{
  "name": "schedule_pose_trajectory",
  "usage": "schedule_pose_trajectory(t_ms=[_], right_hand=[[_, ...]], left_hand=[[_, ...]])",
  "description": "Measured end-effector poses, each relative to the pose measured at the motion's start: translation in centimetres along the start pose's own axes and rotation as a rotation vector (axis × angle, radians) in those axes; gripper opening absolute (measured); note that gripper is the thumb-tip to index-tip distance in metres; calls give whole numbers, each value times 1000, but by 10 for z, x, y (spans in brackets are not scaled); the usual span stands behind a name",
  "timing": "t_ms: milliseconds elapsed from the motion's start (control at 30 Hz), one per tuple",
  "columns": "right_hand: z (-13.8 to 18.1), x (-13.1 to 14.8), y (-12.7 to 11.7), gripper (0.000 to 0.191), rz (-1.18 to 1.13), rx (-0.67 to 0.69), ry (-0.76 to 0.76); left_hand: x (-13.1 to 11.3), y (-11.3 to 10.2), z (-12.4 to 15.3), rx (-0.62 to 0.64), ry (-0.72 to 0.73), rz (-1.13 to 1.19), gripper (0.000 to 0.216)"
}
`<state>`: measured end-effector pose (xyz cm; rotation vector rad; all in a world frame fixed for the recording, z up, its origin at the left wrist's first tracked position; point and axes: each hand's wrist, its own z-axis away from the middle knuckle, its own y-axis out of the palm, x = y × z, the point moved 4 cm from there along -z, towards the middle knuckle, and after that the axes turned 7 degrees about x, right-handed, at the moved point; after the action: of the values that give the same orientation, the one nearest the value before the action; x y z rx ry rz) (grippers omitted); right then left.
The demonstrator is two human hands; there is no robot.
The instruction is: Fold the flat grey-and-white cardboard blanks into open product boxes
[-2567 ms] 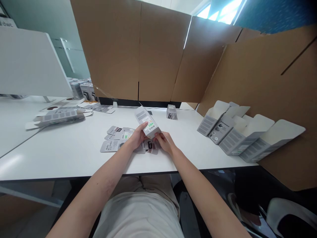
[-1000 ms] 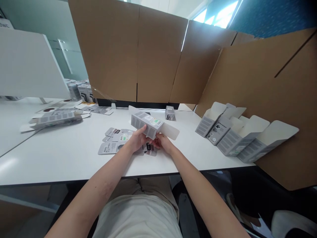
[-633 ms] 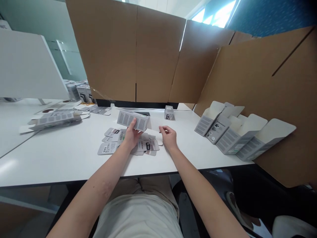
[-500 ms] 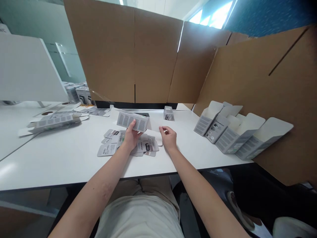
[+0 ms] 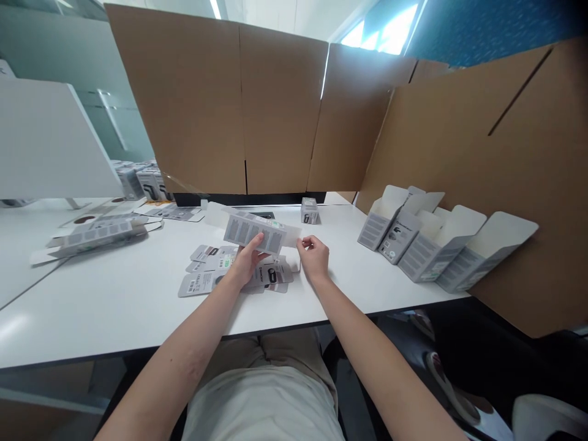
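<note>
My left hand (image 5: 248,264) grips an unfolded grey-and-white carton (image 5: 255,231) from below, thumb on its printed side. Its white end flaps stand out at both ends. At the right end, the thumb and forefinger of my right hand (image 5: 314,256) are pinched together at the edge of the carton's flap (image 5: 292,235). Under the carton lies a loose pile of flat printed cartons (image 5: 202,283), partly hidden by my left hand and the held carton.
Several open-topped cartons (image 5: 416,260) stand at the right before a cardboard wall (image 5: 519,184). A small closed box (image 5: 309,212) sits behind my right hand. Flattened cartons (image 5: 98,234) lie at the left, near a white monitor-like panel (image 5: 50,141). Tall cardboard (image 5: 202,110) stands behind.
The carton in my left hand has shifted right and slightly towards me, bringing its right flap to my right fingertips. Its left flap shows more now. My right hand has barely moved.
</note>
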<state>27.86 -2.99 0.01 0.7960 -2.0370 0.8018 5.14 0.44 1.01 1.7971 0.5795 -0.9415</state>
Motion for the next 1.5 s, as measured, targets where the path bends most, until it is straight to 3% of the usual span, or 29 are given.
schedule_pose_trajectory(t_ms=[133,267,400,600,967,1133,1300,1500], right_hand=[[2,7,0,42,-70,39,-33],[3,16,8,57,-287,208,-2],[4,22,12,65,-418,332,88],[9,23,14,64,-404,462,112],[5,15,12,74,-300,325,19],[9,15,18,56,-348,387,39],[13,9,25,116,-338,491,19],[11,4,22,100,-287,509,-48]], left_hand=[[-3,-5,-3,-85,24,14,65],[-8,-16,-8,-191,44,44,60],[-8,-19,-10,-194,27,49,59],[-6,-15,-8,-156,-1,-5,68],[-7,-11,-6,-115,-44,-9,67],[-6,-17,-10,-168,-22,22,71],[-6,-25,-14,-219,7,59,76],[4,-33,-18,-283,-84,7,82]])
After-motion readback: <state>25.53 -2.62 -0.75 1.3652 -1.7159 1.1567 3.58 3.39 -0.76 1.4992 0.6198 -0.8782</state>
